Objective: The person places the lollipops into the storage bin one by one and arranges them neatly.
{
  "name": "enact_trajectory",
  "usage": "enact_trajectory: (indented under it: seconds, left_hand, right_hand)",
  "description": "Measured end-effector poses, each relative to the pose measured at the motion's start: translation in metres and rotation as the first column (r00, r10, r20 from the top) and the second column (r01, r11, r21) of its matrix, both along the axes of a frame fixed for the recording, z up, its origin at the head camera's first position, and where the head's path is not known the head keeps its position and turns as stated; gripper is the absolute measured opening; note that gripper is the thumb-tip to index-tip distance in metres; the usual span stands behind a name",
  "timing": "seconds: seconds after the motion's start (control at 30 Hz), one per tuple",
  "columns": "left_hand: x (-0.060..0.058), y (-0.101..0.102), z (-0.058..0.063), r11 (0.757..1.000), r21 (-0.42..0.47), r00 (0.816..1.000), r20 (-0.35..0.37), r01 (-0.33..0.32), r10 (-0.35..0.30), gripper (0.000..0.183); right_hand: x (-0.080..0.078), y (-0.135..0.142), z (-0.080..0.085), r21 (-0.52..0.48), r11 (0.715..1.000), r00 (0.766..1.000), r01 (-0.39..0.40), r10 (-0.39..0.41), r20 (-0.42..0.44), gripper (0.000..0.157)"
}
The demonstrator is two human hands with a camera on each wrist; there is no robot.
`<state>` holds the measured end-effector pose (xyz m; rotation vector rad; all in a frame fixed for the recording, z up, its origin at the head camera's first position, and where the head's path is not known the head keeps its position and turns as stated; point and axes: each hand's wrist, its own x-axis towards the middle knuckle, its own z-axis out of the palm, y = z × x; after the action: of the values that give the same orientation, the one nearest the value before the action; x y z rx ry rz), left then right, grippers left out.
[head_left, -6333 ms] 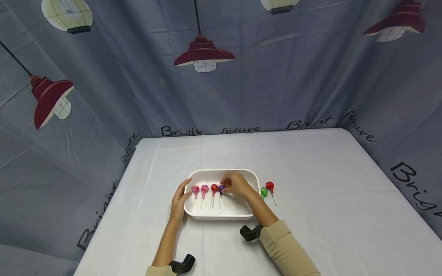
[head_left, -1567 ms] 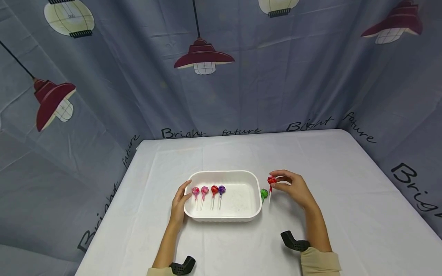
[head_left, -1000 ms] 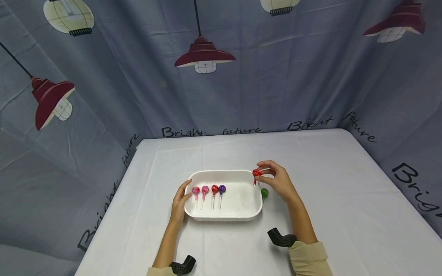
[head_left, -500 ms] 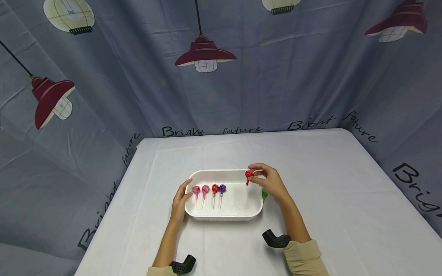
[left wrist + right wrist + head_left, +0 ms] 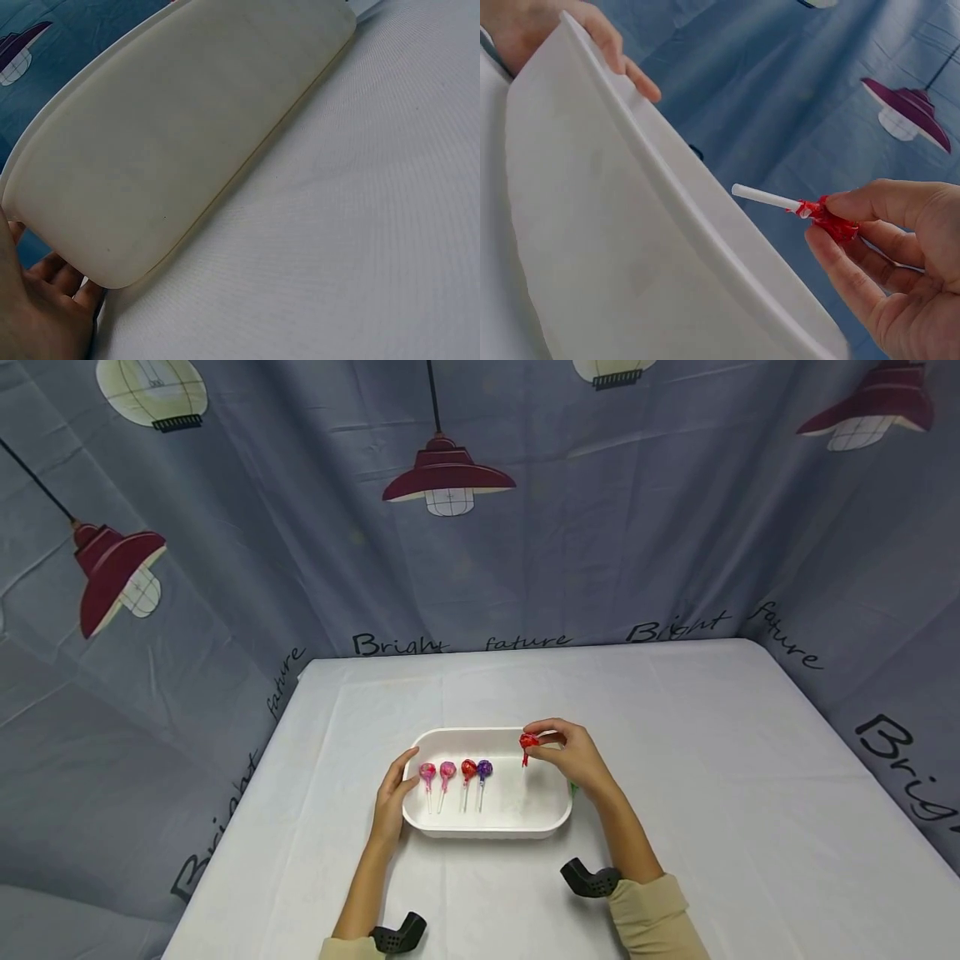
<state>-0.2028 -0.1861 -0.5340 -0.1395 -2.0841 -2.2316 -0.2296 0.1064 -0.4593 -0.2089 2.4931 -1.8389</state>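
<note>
Under the head camera, a white tray point(image 5: 487, 833) lies on the table. My left hand point(image 5: 388, 810) grips its left end, thumb and fingers around the rim; the left wrist view shows fingers point(image 5: 69, 279) against the outer wall. Above the tray's right half, my right hand point(image 5: 576, 762) pinches a red lollipop point(image 5: 528, 741) by its wrapped head. In the right wrist view that lollipop point(image 5: 835, 225) has its white stick pointing away from the palm. Two pink lollipops point(image 5: 447, 769), another red one point(image 5: 468, 768) and a purple one point(image 5: 484, 768) lie in a row inside the tray.
A green lollipop point(image 5: 574, 788) lies just outside the tray's right end, mostly hidden by my right hand. White cloth point(image 5: 675, 710) covers the table. A grey-blue curtain point(image 5: 600, 543) printed with lamps hangs behind and at the sides.
Earlier my right hand was at the purple lollipop in the tray. It then took the red lollipop from the table at the right and carried it left over the tray. My left hand stays put.
</note>
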Motion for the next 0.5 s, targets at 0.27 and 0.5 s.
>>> enact_trajectory:
  seconds: [0.27,0.5]
  left_hand:
    - [-0.003,-0.001,-0.007,1.0,0.006,1.0,-0.007,-0.006,0.006,0.043]
    - [-0.002,-0.002,-0.005,1.0,0.014,1.0,-0.004,0.014,-0.014,0.043]
  right_hand:
    - [-0.005,-0.016,-0.006,-0.005,1.0,1.0,-0.016,0.016,0.005,0.03]
    - [-0.008,-0.028,-0.01,-0.047,0.999,0.999,-0.014,0.016,0.048,0.028]
